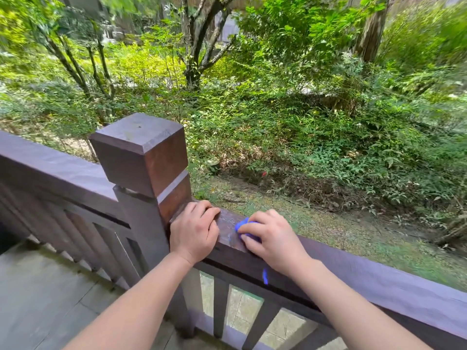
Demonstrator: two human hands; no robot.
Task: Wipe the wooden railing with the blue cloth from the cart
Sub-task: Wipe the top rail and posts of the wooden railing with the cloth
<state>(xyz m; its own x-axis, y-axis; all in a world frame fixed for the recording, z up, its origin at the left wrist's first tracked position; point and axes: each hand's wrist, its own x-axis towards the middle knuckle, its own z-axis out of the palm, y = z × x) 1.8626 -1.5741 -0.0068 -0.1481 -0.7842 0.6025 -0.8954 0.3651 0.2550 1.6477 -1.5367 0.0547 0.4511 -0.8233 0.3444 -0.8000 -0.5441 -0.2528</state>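
The scene is outdoors, on a terrace with a grey tiled floor (38,286); a dark brown wooden railing (379,281) crosses the view from the left edge down to the lower right, and its top is broad and flat.

The left hand (193,233) holds the top of the railing; its fingers (202,210) are bent and pressed together, the tips lie on the far part of the flat top, and the palm covers the near edge. Just to the left of these fingers, almost touching them, stands a thick square post (144,152) with a bevelled cap; it rises well above the knuckles.

The right hand (274,241) grips the blue cloth (246,227), which is bunched into a small ball; its fingers (260,218) are curled close together round the cloth and hold it down on the top of the railing. The cloth shows in front of the fingertips, on the side toward the left hand; one thin blue end (264,276) hangs below the wrist, against the near face of the railing. The two hands are near but apart; the wood between them has a pale shine.

Under the hands, upright slats (221,306) fill the railing; pale paving shows through the gaps. Beyond the fingers the ground drops to bare soil (290,205) with dry leaves; farther out there are thick green bushes (328,122) and a tree trunk (193,59); the edges of the view are blurred.
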